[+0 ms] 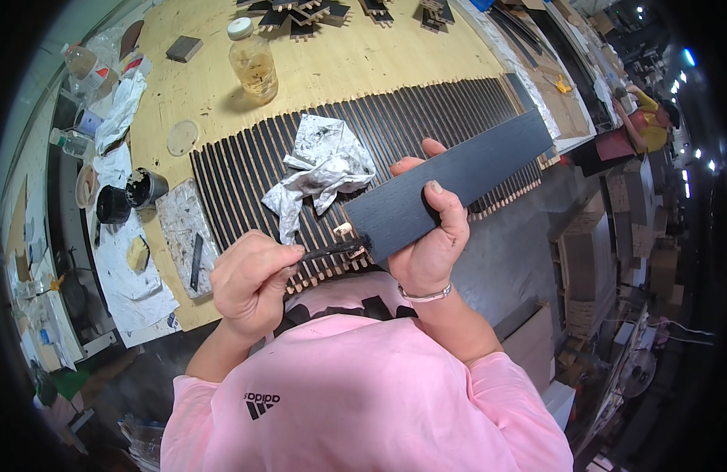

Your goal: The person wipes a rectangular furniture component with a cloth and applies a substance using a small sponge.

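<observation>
My right hand (428, 256) grips a flat black-painted wooden board (465, 179), thumb on its face and fingers around the far edge. The board tilts up to the right, and pale wooden tenons stick out of its lower left end. My left hand (252, 279) pinches a thin, black-stained brush (328, 252), its tip at that tenon end. Beneath both hands lies a long row of black slats (249, 161) with pale tenon ends, standing side by side on edge. A crumpled white cloth (332, 157) with black stains rests on the slats.
Beyond the slats, a capped jar (255, 71) of cloudy liquid stands on the yellowish table (163, 75). At left are two black-stained cups (145, 187), a smeared sheet (182, 228) and plastic bottles (88, 63). Dark pieces (304, 14) lie at the back. Another person (650, 126) works far right.
</observation>
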The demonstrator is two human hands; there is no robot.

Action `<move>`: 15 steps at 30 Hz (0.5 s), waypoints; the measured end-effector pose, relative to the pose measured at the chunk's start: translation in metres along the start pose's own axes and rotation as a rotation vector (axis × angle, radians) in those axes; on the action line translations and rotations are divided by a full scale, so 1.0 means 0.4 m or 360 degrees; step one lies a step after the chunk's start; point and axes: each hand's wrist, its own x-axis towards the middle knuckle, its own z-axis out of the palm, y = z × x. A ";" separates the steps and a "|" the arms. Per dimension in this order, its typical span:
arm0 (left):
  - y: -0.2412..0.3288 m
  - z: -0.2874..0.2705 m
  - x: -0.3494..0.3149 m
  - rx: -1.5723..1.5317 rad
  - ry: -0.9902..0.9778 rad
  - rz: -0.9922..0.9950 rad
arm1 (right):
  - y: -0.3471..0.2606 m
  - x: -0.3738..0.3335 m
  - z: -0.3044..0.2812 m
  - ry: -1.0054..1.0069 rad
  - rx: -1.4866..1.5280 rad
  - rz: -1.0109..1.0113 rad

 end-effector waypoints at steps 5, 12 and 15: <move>0.002 -0.002 -0.005 -0.0092 -0.0058 -0.0024 | 0.002 0.000 0.001 -0.0001 -0.0004 0.0005; -0.006 -0.002 -0.010 -0.0082 -0.0079 -0.0058 | 0.003 -0.001 -0.003 -0.0011 0.0018 0.0001; -0.003 0.001 -0.011 -0.0148 -0.0046 -0.0055 | 0.001 -0.004 0.002 0.0010 0.0007 -0.0005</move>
